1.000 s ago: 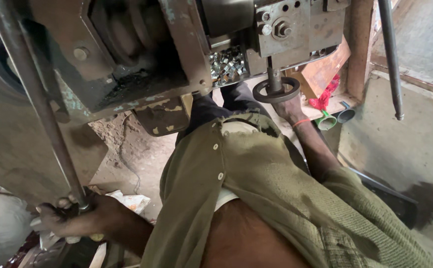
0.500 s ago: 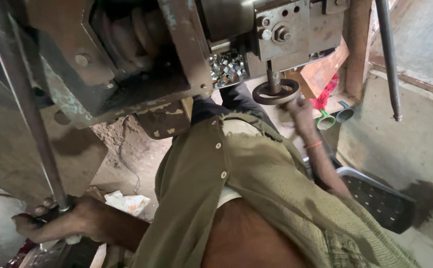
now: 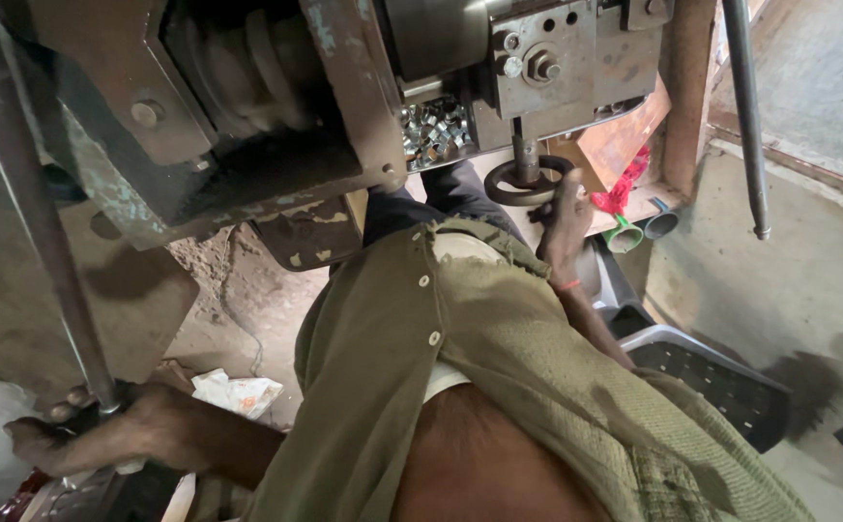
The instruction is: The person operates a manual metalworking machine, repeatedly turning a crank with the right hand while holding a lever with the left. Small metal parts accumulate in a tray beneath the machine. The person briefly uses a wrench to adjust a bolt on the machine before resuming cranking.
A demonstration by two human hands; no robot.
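Note:
I look down past my olive shirt at a worn metal press machine (image 3: pixel 247 126). My left hand (image 3: pixel 102 440) grips the bottom end of a long steel lever rod (image 3: pixel 40 232) at the lower left. My right hand (image 3: pixel 565 217) reaches forward and holds the rim of a small dark handwheel (image 3: pixel 528 184) under the machine's bolted steel block (image 3: pixel 557 58). A heap of small shiny metal pieces (image 3: pixel 433 130) lies in a recess just left of the handwheel.
A second steel rod (image 3: pixel 745 116) hangs at the right. A perforated grey plastic crate (image 3: pixel 721 372) sits on the floor by my right arm. Green and grey cups (image 3: pixel 642 228) and a red scrap stand on a ledge. Crumpled paper (image 3: pixel 233 391) lies on the dusty floor.
My left hand has slid lower down the lever rod and the view has tilted. My right hand has come up onto the handwheel's rim. The grey crate has come into view.

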